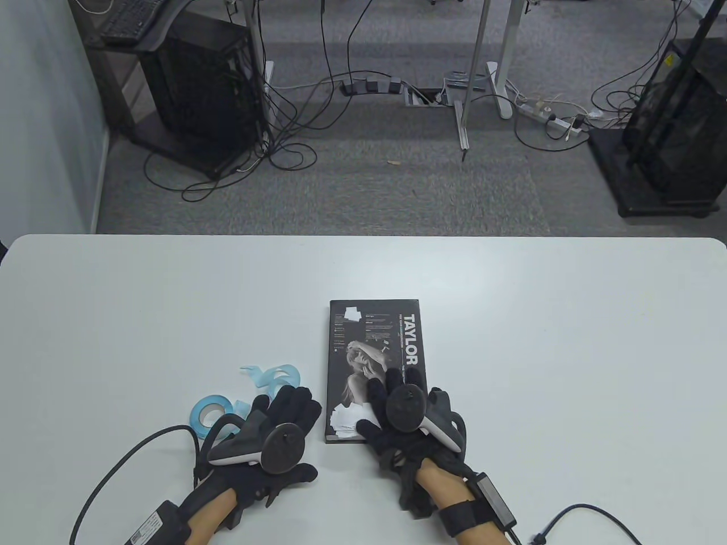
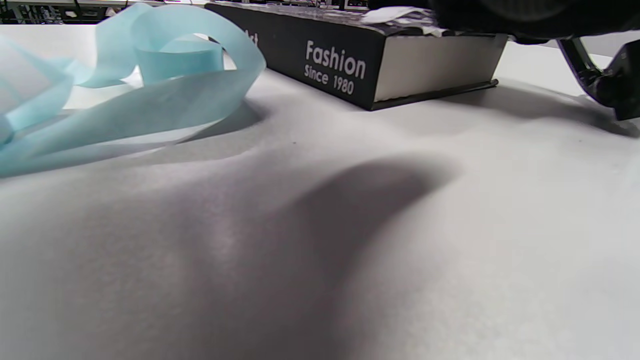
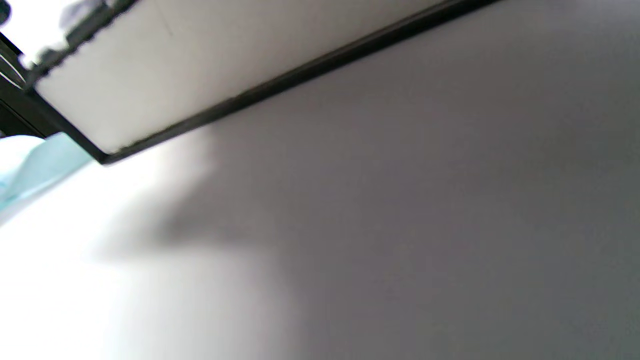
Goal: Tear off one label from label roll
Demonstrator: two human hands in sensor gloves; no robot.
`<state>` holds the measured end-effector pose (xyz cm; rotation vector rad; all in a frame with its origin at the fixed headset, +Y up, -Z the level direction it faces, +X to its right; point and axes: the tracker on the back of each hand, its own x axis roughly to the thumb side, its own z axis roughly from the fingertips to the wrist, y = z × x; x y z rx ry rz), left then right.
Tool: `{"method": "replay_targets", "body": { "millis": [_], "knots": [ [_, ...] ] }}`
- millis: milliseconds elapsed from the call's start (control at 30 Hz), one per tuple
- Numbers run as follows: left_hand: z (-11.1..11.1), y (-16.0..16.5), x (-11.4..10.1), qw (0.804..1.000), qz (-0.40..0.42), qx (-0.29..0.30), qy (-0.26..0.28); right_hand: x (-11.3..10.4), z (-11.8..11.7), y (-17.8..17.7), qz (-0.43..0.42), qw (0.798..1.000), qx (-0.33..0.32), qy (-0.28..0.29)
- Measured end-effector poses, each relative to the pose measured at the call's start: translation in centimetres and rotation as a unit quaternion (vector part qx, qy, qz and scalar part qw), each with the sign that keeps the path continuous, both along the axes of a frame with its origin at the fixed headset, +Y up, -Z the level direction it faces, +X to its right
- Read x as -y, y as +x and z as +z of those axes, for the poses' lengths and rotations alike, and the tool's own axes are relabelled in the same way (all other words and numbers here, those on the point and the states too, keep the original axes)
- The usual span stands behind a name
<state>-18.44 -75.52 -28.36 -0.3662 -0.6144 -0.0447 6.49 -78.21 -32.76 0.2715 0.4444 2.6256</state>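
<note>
The light blue label roll (image 1: 207, 411) lies on the white table (image 1: 511, 340), just left of my left hand (image 1: 289, 400). Its loose backing strip (image 1: 272, 377) curls off beyond that hand's fingertips and fills the left of the left wrist view (image 2: 150, 90). My left hand lies palm down on the table with nothing seen in it. My right hand (image 1: 392, 383) rests flat on the near end of a black book (image 1: 372, 340). White labels (image 1: 346, 420) are stuck on the book's cover beside that hand, and more (image 1: 355, 312) at its far end.
The book's spine reads "Fashion Since 1980" in the left wrist view (image 2: 350, 65). Its page edge shows in the right wrist view (image 3: 200, 65). Glove cables trail off the table's near edge (image 1: 568, 511). Beyond the table's far edge is carpeted floor.
</note>
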Motion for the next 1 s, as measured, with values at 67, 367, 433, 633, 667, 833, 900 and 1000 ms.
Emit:
{"method": "replay_targets", "body": {
  "millis": [67, 367, 433, 633, 667, 833, 900, 1000],
  "knots": [
    [-0.1, -0.6, -0.2, 1.0, 0.001, -0.009, 0.001, -0.4, -0.1, 0.5, -0.045, 0.999, 0.0, -0.016],
    [-1.1, -4.0, -1.5, 0.997, -0.009, -0.08, 0.018, -3.6, 0.7, 5.1, -0.101, 0.995, 0.014, 0.014],
    [-1.2, -5.0, -1.7, 0.995, -0.009, -0.099, 0.023, -4.1, 0.8, 6.1, -0.101, 0.994, 0.019, 0.028],
    [-1.5, -8.3, -2.6, 0.985, -0.012, -0.167, 0.039, -5.2, 1.1, 8.3, -0.108, 0.992, 0.036, 0.051],
    [-1.5, -8.7, -2.7, 0.984, -0.014, -0.175, 0.04, -5.3, 1.1, 8.5, -0.11, 0.992, 0.037, 0.053],
    [-1.4, -11.5, -3.1, 0.969, -0.072, -0.234, 0.042, -5.6, 1.1, 8.7, -0.114, 0.991, 0.037, 0.058],
    [-1.4, -12.6, -3.4, 0.963, -0.094, -0.25, 0.044, -5.5, 1.1, 8.7, -0.114, 0.991, 0.036, 0.056],
    [-1.4, -13.6, -3.4, 0.958, -0.085, -0.271, 0.032, -5.5, 1.0, 8.5, -0.114, 0.992, 0.033, 0.053]
  ]
}}
